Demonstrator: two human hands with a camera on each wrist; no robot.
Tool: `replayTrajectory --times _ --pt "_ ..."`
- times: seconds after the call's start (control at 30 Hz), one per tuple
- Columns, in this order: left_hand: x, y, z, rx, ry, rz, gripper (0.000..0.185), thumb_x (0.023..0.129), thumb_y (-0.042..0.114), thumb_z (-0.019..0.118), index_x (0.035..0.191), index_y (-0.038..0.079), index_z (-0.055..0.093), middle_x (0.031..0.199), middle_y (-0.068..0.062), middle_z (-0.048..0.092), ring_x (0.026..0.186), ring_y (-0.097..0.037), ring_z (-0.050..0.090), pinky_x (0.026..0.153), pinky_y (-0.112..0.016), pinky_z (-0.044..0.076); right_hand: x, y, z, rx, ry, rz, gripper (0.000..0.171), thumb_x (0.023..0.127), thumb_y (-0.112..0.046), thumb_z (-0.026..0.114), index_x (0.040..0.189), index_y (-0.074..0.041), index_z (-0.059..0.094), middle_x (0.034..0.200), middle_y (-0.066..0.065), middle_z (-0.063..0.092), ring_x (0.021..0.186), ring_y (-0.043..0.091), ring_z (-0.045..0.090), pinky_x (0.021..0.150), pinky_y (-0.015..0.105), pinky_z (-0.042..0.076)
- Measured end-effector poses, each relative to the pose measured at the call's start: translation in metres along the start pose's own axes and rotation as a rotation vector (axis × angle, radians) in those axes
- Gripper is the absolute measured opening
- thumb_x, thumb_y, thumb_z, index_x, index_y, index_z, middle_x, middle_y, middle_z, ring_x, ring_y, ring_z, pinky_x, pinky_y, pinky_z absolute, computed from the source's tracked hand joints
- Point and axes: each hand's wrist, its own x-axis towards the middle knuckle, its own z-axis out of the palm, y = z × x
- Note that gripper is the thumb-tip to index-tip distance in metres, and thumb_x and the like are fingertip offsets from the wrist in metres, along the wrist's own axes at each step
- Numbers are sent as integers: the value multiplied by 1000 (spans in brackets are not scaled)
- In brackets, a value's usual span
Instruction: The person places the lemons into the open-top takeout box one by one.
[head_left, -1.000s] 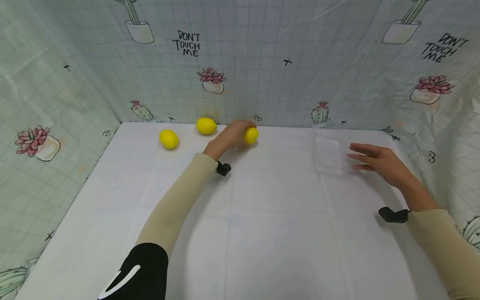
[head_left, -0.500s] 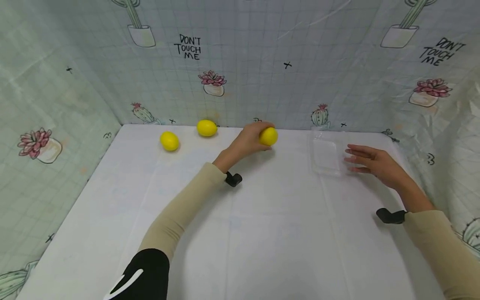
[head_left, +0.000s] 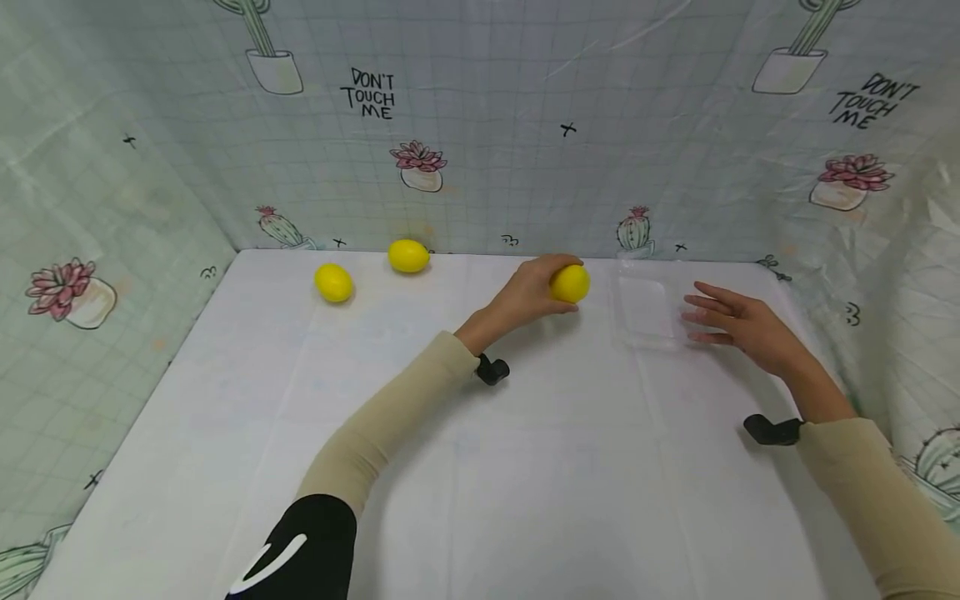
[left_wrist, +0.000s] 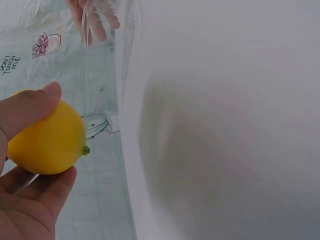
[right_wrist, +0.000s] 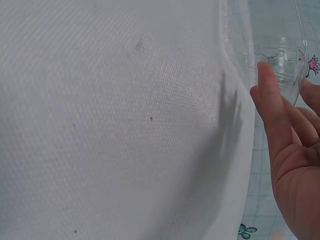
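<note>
My left hand (head_left: 531,292) grips a yellow lemon (head_left: 570,284) between thumb and fingers, raised over the table just left of a clear plastic container (head_left: 647,308). In the left wrist view the lemon (left_wrist: 52,137) shows a small green stem end, with the thumb across its top and fingers beneath. My right hand (head_left: 750,327) is at the container's right side, fingers extended and spread. From the right wrist, the fingertips of that hand (right_wrist: 295,135) overlap the transparent wall of the container (right_wrist: 280,55). Two more lemons, one nearer (head_left: 333,283) and one farther back (head_left: 408,256), lie at the far left.
The table (head_left: 525,483) has a white cover. A patterned curtain (head_left: 487,150) with cactus drawings stands right behind its far edge and along both sides. A dark wrist mount (head_left: 772,430) sticks out from the right sleeve, another (head_left: 492,370) from the left.
My left hand has carried the lemon rightward, from near the back lemon to close beside the container. The right hand stays at the container, almost unmoved. The two other lemons have not moved.
</note>
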Motion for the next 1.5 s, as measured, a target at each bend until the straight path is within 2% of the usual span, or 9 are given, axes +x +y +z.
replayTrajectory --times 0.13,0.33,0.5,0.73,0.87,1.0,1.1,1.33,1.5 --pt "4 6 5 -19 4 15 68 83 21 87 143 11 54 146 -4 56 131 -20 53 112 -26 40 -1 -3 2 -34 5 64 65 108 -27 52 161 -2 23 155 7 48 119 -4 60 88 27 58" --pt "11 16 10 -41 -1 49 68 84 22 86 144 11 54 145 -4 56 129 -19 54 111 -23 40 -1 -6 2 61 -35 99 63 109 -23 51 159 4 23 139 -11 60 119 -1 61 89 30 59" --pt "19 26 12 -54 -2 85 67 85 21 85 143 10 54 143 -4 58 125 -19 56 108 -20 41 1 -8 3 108 -27 134 65 108 -22 51 159 5 21 135 -14 62 117 1 64 88 31 59" --pt "37 42 15 -12 -37 100 69 86 25 84 145 11 52 144 -4 57 127 -18 54 108 -20 40 7 -13 7 42 19 213 66 108 -31 51 159 1 25 154 6 49 113 -2 64 89 25 57" --pt "48 50 17 11 -62 99 69 86 26 84 146 10 51 144 -3 57 127 -17 54 108 -19 39 9 -14 9 72 36 248 67 107 -31 52 159 1 25 157 11 44 112 -2 64 90 26 57" --pt "56 56 18 32 -85 84 70 86 28 83 146 12 51 143 -2 57 126 -17 54 106 -19 40 8 -17 10 143 34 271 69 107 -29 54 159 3 22 140 -6 61 111 0 65 89 27 58" --pt "64 59 20 58 -106 74 70 87 29 83 146 13 50 143 -1 57 125 -17 53 106 -19 40 8 -20 10 185 36 289 71 106 -28 56 159 4 21 124 -17 65 110 1 66 89 29 58" --pt "88 66 19 124 -141 40 68 88 32 81 146 15 50 143 1 57 122 -16 53 103 -19 41 9 -23 9 264 32 299 72 105 -22 58 158 6 20 116 -18 68 109 4 68 89 33 58" --pt "108 76 20 194 -198 26 64 88 31 82 142 16 51 137 3 59 116 -14 53 98 -20 41 8 -26 8 299 33 310 72 104 -20 60 157 8 21 114 -17 70 108 6 69 90 34 58"
